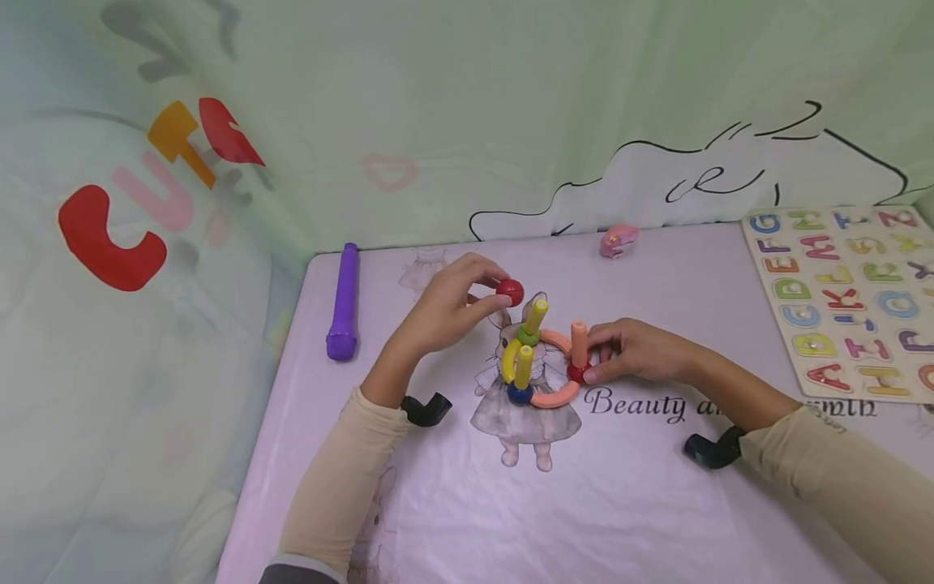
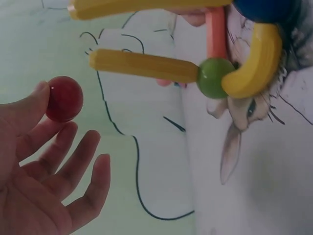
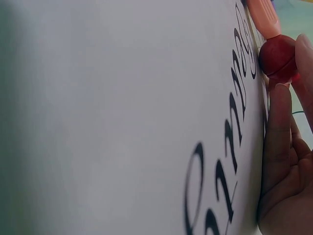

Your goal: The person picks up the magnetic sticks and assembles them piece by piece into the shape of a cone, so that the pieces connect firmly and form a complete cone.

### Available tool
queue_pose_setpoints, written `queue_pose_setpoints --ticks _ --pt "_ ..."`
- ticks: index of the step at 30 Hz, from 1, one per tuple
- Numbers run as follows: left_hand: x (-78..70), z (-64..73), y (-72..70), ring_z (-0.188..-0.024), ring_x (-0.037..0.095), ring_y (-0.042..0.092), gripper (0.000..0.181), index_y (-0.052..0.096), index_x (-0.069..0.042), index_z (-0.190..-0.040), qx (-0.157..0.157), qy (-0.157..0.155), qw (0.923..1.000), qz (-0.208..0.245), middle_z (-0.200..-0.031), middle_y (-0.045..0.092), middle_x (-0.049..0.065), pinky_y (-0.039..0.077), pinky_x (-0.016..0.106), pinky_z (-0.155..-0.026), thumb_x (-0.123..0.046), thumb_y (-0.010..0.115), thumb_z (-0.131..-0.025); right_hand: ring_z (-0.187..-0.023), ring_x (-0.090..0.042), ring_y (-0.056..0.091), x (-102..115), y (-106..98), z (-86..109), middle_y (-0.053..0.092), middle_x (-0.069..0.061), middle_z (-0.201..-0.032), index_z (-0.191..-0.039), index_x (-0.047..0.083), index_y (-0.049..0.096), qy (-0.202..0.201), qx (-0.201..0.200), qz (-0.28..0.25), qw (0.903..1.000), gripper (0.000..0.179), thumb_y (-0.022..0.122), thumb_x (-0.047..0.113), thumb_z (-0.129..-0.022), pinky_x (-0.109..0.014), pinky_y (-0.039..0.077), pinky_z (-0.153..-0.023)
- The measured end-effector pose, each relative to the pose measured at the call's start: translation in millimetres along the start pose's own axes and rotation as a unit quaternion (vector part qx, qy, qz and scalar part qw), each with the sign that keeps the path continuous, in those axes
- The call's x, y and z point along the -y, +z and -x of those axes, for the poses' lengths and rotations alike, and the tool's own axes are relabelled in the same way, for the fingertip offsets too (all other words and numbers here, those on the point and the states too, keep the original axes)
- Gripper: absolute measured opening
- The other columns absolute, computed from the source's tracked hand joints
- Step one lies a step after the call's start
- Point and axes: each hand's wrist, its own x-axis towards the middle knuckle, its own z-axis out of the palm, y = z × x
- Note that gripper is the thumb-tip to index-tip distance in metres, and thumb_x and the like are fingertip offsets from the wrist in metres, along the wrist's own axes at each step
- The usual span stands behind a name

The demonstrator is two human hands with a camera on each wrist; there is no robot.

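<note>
My left hand (image 1: 452,304) pinches a red ball (image 1: 510,292) between thumb and index finger, beside and above a small frame of toy rods and balls; the other fingers spread loosely in the left wrist view. Upright in the frame stand two yellow rods (image 1: 524,367) and an orange rod (image 1: 580,345), set in a green ball (image 1: 529,334), a blue ball (image 1: 520,394) and a red ball connector (image 1: 578,372). Curved yellow (image 1: 510,362) and orange pieces (image 1: 556,397) link these balls. With thumb and fingers, my right hand (image 1: 645,353) grips the red connector, low over the tabletop.
A purple stick (image 1: 343,304) lies at the table's left edge. Toward the back is a small pink object (image 1: 619,241). An alphabet puzzle board (image 1: 850,304) covers the right side. The printed cloth (image 1: 554,519) bears a rabbit drawing, and hanging fabric (image 1: 438,122) borders the back.
</note>
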Motion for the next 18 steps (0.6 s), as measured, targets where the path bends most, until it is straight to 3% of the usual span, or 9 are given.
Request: queue_pose_setpoints --ticks 9,18 --pt "-20.7 -1.0 1.5 -0.116 0.016 0.065 0.028 0.067 -0.009 -0.121 0.002 0.055 0.9981 0.027 -0.123 0.063 0.004 0.057 0.025 -0.087 -0.022 0.072 -0.097 -0.085 -0.022 0.057 -0.4 -0.4 1.1 0.064 -0.005 -0.095 -0.116 0.020 0.076 -0.003 -0.003 -0.001 1.0000 0.033 0.084 0.026 -0.084 -0.025 0.045 -0.067" --pt "-25.9 -6.9 12.7 -0.118 0.016 0.064 0.030 0.066 -0.009 -0.123 0.012 0.062 0.9969 0.047 -0.123 0.063 0.003 0.055 0.023 -0.090 -0.023 0.072 -0.097 -0.084 -0.022 0.057 -0.5 0.0 1.0 0.065 -0.005 -0.096 -0.116 0.020 0.076 -0.011 -0.001 0.000 0.9999 0.032 0.084 0.026 -0.085 -0.025 0.045 -0.067"
